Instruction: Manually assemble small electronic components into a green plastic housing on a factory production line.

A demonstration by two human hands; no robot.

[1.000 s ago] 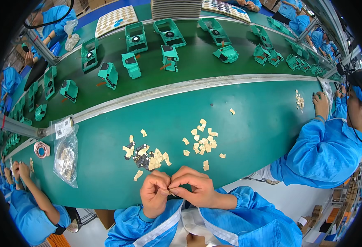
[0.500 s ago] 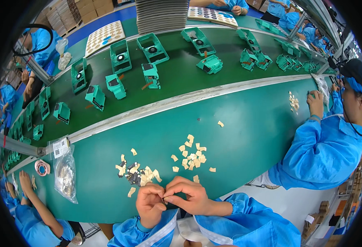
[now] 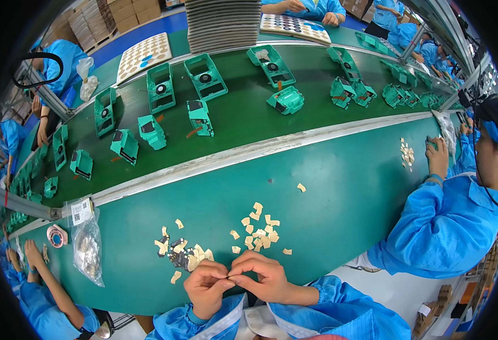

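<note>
Tiny dark piece (image 3: 228,277), mostly hidden and too small to identify, is at the lower centre of the frame. Left hand (image 3: 206,289) and right hand (image 3: 263,280) meet there, each grip pinched together on it. Just above them in the frame, small black rectangular parts (image 3: 179,259) mixed with cream, curved paper-like pieces (image 3: 194,261) lie heaped on the smooth green tabletop (image 3: 328,226); a looser cream scatter (image 3: 266,241) lies to their right. Toward the left edge are a clear plastic bag (image 3: 87,249) and a pale pink ring-shaped roll (image 3: 57,236).
</note>
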